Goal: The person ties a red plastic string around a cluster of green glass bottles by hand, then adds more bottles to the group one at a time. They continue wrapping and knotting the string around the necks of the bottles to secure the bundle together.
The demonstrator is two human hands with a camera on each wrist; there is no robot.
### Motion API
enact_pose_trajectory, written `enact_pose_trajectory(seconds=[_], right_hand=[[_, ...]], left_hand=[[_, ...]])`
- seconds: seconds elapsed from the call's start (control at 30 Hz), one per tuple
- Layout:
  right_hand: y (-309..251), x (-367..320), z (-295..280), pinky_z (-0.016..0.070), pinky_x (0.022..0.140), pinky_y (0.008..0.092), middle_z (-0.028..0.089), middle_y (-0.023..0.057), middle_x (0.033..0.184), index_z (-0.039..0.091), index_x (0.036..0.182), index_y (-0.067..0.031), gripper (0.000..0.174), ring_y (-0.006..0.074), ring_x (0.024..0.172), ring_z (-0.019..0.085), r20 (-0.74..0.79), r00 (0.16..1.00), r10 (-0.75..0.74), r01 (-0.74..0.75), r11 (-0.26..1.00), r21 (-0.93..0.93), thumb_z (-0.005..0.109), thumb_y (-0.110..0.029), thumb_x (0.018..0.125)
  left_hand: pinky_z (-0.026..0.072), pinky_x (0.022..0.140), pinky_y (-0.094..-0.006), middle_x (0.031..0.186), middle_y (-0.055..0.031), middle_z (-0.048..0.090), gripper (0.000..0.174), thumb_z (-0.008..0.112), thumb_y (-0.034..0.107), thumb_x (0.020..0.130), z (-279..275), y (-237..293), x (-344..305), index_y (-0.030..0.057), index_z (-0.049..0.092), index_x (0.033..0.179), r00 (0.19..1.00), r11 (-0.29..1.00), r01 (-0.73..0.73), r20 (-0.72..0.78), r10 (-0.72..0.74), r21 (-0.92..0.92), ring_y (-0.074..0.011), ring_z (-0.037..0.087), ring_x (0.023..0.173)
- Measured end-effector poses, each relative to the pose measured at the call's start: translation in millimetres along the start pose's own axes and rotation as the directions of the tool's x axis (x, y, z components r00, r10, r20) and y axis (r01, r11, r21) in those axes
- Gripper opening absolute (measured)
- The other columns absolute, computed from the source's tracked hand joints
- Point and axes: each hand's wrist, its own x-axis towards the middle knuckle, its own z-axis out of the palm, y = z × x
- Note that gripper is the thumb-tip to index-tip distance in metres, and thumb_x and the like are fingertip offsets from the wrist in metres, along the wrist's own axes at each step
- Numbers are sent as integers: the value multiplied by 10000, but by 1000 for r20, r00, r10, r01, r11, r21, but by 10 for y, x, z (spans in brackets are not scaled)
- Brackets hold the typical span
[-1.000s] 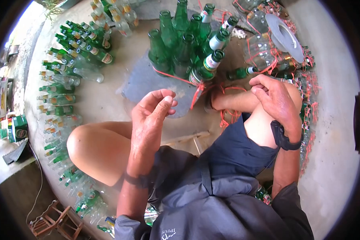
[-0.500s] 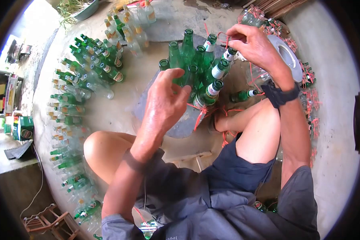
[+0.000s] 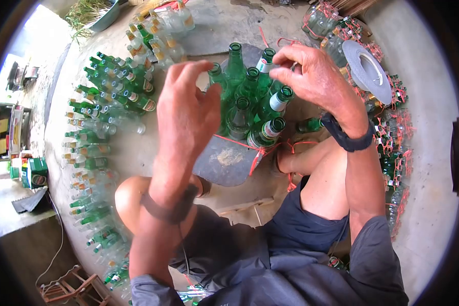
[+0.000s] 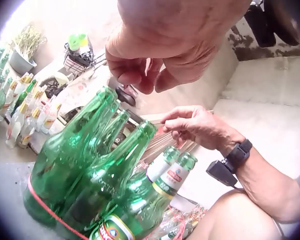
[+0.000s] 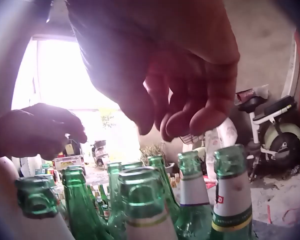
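A cluster of green glass bottles [image 3: 241, 121] stands upright, bound low down by a red string [image 3: 250, 147], on a round-edged grey slab [image 3: 214, 171]. My left hand [image 3: 186, 109] hovers at the cluster's left side, fingers loosely bent and thumb apart, with nothing held. In the left wrist view its fingertips [image 4: 152, 82] hang above the bottle mouths. My right hand [image 3: 316, 76] is over the far right of the cluster, its fingers bent loosely. From the right wrist view, these fingers [image 5: 177, 120] dangle above labelled bottle necks [image 5: 233, 190], holding nothing.
Rows of loose bottles [image 3: 89, 150] line the floor on the left, with more clear bottles [image 3: 158, 43] at the back. String-tied bottle bundles [image 3: 392, 137] run along the right wall, and a grey hat [image 3: 364, 71] lies on some. A bent knee flanks each side.
Both hands have risen from over the lap and knee to the bottle cluster. Since the middle frame, the left hand has shifted left and the right hand slightly toward me. The head view has shifted.
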Motion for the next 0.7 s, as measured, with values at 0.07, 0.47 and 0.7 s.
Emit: enact_pose_trajectory(seconds=[0.07, 0.47, 0.7], right_hand=[[-37, -93, -4, 523, 691, 361, 686, 119, 913, 709, 1052, 9, 258, 200, 750, 644, 54, 999, 6, -6, 1000, -5, 781, -163, 874], [222, -330, 310, 522, 814, 510, 698, 229, 879, 685, 1001, -6, 351, 447, 891, 679, 125, 992, 2, 19, 985, -171, 798, -265, 792], [257, -348, 363, 529, 825, 523, 690, 258, 843, 684, 999, -12, 346, 462, 907, 682, 90, 996, 12, 8, 975, -221, 790, -280, 807]], left_hand=[[544, 707, -324, 1120, -112, 678, 376, 761, 131, 892, 24, -206, 186, 52, 716, 1257, 999, 995, -26, 20, 25, 101, -157, 655, 735], [588, 799, -420, 1057, -211, 763, 419, 782, 268, 885, 285, -510, 578, 39, 733, 1232, 909, 993, 69, 405, -100, 92, -296, 759, 816], [572, 668, -330, 857, -117, 764, 376, 742, 212, 871, 232, -474, 634, 3, 742, 1184, 835, 963, 268, 493, -245, 25, -173, 718, 729]])
